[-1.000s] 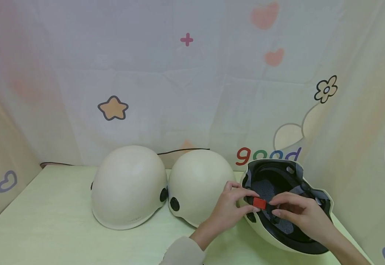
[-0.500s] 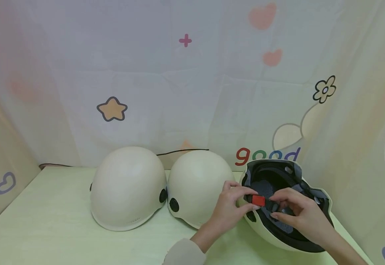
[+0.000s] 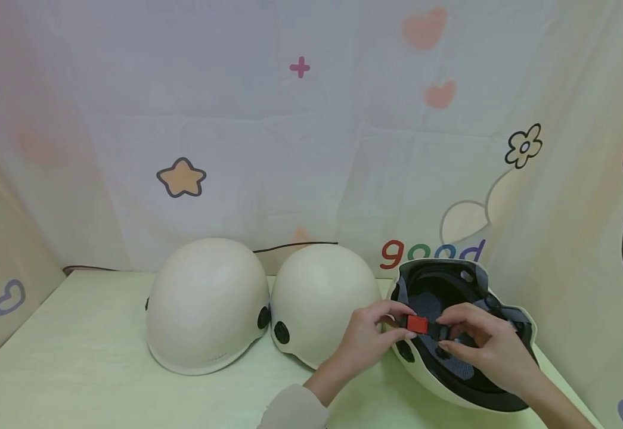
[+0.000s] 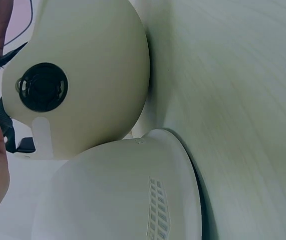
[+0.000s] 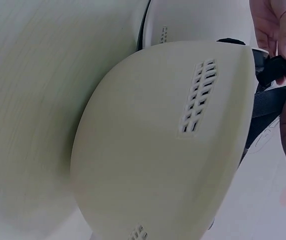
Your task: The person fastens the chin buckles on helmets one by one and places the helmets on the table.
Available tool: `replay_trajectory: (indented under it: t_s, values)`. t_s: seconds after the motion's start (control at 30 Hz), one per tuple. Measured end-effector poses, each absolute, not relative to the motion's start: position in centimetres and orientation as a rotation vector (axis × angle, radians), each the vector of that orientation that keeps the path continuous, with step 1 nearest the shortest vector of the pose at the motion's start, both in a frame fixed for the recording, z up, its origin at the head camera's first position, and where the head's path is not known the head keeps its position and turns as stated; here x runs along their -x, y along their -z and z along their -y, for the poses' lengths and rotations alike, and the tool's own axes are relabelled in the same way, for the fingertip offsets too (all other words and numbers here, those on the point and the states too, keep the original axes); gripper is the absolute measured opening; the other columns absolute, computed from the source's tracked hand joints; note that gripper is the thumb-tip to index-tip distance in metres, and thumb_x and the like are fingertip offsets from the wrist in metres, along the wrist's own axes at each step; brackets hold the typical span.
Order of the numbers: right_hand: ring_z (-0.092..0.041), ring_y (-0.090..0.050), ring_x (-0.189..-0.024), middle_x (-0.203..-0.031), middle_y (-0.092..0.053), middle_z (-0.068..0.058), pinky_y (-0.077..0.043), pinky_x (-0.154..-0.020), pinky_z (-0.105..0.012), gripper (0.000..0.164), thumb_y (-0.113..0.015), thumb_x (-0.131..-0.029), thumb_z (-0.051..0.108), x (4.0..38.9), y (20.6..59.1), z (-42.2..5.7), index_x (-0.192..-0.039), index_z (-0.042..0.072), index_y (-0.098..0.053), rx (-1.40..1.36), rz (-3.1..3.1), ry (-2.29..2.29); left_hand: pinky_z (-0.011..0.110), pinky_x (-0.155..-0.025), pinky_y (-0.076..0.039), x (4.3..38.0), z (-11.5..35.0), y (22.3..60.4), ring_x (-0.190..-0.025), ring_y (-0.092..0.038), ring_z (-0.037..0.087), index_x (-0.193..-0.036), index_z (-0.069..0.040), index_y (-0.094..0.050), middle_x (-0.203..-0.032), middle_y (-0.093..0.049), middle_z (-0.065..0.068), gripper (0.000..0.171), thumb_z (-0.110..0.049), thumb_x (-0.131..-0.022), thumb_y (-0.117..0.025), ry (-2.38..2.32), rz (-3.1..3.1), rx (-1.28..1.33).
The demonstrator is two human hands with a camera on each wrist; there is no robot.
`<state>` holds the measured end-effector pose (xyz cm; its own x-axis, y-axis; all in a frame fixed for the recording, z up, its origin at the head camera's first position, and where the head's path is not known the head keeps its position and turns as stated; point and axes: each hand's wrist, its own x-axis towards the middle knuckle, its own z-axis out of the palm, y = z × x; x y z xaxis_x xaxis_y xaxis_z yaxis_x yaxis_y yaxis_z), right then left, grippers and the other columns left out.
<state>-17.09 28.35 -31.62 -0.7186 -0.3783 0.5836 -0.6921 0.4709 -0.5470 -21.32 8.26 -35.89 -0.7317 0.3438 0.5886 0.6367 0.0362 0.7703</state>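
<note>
An upturned cream helmet (image 3: 440, 387) lies at the right of the table, its black padded inside facing up. Over its opening, my left hand (image 3: 362, 336) pinches the red-and-black half of the chin strap buckle (image 3: 417, 324) between thumb and fingers. My right hand (image 3: 496, 348) pinches the black buckle tongue (image 3: 439, 331) at the strap's other end. Both halves meet end to end; whether they are latched is too small to tell. In the right wrist view, the dark webbing strap (image 5: 268, 107) runs from the helmet's rim to the fingers.
Two more cream helmets, one at left (image 3: 209, 310) and one in the middle (image 3: 322, 298), stand dome up, side by side. The middle one is next to the upturned helmet. A printed cloth (image 3: 268, 149) hangs behind the pale green table (image 3: 75, 357).
The right hand has shifted slightly up, and more of the black buckle tongue shows beside the red half. The left hand's fingers have moved slightly left. All helmets stay in place.
</note>
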Motion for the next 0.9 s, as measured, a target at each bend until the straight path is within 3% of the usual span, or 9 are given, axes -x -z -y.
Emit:
replay_trajectory:
  t_s: [0.6,0.9]
  values:
    - [-0.008,-0.057,-0.07,-0.094,-0.06,0.002,-0.047,-0.066,-0.013,0.042,-0.072,-0.062,-0.019,17.0,31.8,-28.5,-0.097,0.003,-0.064,-0.841,2.338,-1.109,0.021,-0.069,-0.05,21.5,-8.5,36.4,-0.077,-0.059,0.005,-0.1,-0.003,-0.064,-0.087,-0.066,0.007,0.026,-0.003,-0.075,-0.071,1.866,1.984,0.98]
    - [-0.007,-0.057,-0.072,-0.102,-0.055,0.002,-0.047,-0.068,-0.012,0.042,-0.072,-0.061,-0.02,16.9,31.9,-28.5,-0.099,-0.003,-0.063,-0.849,2.338,-1.112,0.021,-0.07,-0.05,20.0,-7.8,34.2,-0.075,-0.059,0.014,-0.098,0.006,-0.063,-0.086,-0.066,0.017,0.023,0.005,-0.076,-0.068,1.861,1.993,0.986]
